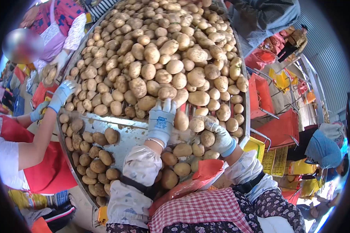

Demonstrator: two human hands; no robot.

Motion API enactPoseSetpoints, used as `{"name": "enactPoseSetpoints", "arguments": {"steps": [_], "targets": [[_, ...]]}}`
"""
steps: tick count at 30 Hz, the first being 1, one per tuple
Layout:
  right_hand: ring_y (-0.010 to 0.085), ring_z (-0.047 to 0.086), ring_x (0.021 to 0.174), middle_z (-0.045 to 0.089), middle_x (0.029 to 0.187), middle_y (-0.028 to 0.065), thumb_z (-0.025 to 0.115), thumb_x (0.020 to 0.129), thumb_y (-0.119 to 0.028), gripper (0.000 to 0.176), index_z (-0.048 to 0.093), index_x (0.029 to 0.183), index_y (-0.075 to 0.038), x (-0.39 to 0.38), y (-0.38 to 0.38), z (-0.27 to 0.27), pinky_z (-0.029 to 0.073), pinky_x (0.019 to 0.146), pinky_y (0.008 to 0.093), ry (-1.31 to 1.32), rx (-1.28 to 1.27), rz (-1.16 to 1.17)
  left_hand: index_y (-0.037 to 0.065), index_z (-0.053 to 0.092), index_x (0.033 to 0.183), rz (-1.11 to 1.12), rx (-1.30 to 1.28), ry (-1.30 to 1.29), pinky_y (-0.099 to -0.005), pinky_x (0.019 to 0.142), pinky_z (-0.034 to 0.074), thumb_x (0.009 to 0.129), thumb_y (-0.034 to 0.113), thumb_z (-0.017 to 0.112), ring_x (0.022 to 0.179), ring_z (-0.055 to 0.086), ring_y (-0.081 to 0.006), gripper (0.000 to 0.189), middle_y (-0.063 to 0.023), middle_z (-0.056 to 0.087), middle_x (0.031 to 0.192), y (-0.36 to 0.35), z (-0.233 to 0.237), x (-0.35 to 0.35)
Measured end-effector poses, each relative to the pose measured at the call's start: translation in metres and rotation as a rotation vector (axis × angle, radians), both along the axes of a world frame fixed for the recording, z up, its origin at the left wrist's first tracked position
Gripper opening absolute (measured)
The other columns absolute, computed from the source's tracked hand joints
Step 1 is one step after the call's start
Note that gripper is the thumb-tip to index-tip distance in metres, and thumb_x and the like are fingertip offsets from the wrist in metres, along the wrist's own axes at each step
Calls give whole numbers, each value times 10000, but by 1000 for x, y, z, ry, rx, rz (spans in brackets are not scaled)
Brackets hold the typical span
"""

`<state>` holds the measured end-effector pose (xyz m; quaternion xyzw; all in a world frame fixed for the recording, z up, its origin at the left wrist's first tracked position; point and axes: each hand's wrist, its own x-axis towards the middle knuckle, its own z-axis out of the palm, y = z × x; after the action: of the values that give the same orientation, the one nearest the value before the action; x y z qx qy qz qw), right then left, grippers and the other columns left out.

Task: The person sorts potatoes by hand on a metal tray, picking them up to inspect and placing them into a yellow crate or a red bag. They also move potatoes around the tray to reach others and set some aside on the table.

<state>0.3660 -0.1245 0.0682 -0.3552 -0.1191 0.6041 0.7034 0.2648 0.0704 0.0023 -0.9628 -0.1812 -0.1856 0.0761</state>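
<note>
A large heap of potatoes point(151, 54) covers the sorting table. My left hand point(162, 119), in a light blue and white glove, lies at the heap's near edge with its fingers stretched out over the potatoes, touching them. To its right, my right hand point(221, 139), in the same kind of glove, has its fingers curled round a potato point(207, 138). Another potato point(196, 124) is at its fingertips. More potatoes point(182, 169) lie in front of my body, below both hands. My palms are hidden from view.
A metal divider plate point(105, 123) crosses the table, with potatoes point(98, 166) on its near left side. A co-worker's gloved hand point(62, 95) reaches in at the left edge. Red bags point(278, 130) on frames and yellow crates point(274, 161) stand on the right.
</note>
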Motion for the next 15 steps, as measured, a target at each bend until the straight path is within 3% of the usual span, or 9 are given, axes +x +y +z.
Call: {"name": "enactPoseSetpoints", "arguments": {"steps": [2, 3, 6, 8, 10, 11, 12, 14, 15], "targets": [[270, 648, 858, 637, 1005, 156, 547, 951, -317, 396, 516, 1220, -29, 3, -7, -10, 548, 671, 362, 143, -46, -99, 147, 568, 1246, 69, -17, 41, -419, 780, 493, 830, 261, 636, 1012, 575, -302, 436, -102, 546, 1250, -1, -6, 13], [254, 634, 802, 635, 970, 135, 526, 965, -335, 387, 525, 1209, -34, 3, -9, -12, 532, 656, 357, 192, 78, -47, 154, 584, 1203, 160, -36, 88, -412, 725, 498, 827, 276, 641, 952, 586, -277, 399, -86, 557, 1209, -1, -8, 16], [242, 613, 817, 621, 990, 134, 517, 970, -349, 393, 526, 1210, -38, 10, -21, -19, 518, 652, 359, 284, 77, -24, 132, 590, 1151, 124, -65, 4, -419, 678, 502, 822, 292, 653, 885, 588, -273, 371, -75, 566, 1164, 2, -1, 8], [248, 618, 912, 612, 1085, 150, 518, 967, -355, 435, 505, 1269, -42, 13, -26, -20, 535, 710, 363, 296, 154, -25, 94, 583, 1139, 90, -100, -32, -420, 738, 505, 806, 226, 677, 897, 588, -286, 371, -101, 589, 1108, 1, 5, -2], [254, 619, 982, 598, 1169, 161, 527, 958, -332, 487, 454, 1351, -53, 15, -31, -27, 543, 783, 363, 240, 104, -32, 56, 567, 1134, 50, -421, -461, -387, 799, 507, 845, 154, 665, 906, 596, -276, 320, -116, 608, 1062, 9, -5, -12], [259, 614, 1030, 574, 1237, 169, 529, 944, -261, 518, 401, 1404, -61, 13, -31, -16, 541, 834, 363, 188, 111, -28, 39, 566, 1144, 102, -947, -781, -346, 815, 505, 855, 101, 665, 936, 616, -244, 312, -117, 624, 1041, 8, -26, -14], [259, 614, 1030, 574, 1237, 169, 529, 944, -261, 518, 401, 1404, -61, 11, -29, -10, 541, 834, 363, 196, 124, -21, 59, 552, 1170, 89, -1497, -936, -317, 751, 533, 941, 207, 586, 912, 634, -226, 275, -115, 619, 1067, 4, -12, -26], [239, 621, 997, 587, 1184, 149, 508, 951, -220, 496, 396, 1409, -67, 3, -26, -6, 553, 772, 353, 69, -41, -77, 81, 525, 1233, -84, -2316, -1121, -307, 678, 559, 984, 315, 506, 874, 654, -248, 342, -145, 616, 1117, -17, 18, -50], [237, 590, 1090, 563, 1233, 138, 498, 925, -162, 493, 409, 1400, -63, 3, -25, -9, 523, 889, 366, 91, -31, 3, 94, 508, 1266, -121, -2360, -1113, -319, 651, 566, 993, 354, 475, 864, 658, -260, 379, -154, 613, 1136, -26, 24, -54]]}}
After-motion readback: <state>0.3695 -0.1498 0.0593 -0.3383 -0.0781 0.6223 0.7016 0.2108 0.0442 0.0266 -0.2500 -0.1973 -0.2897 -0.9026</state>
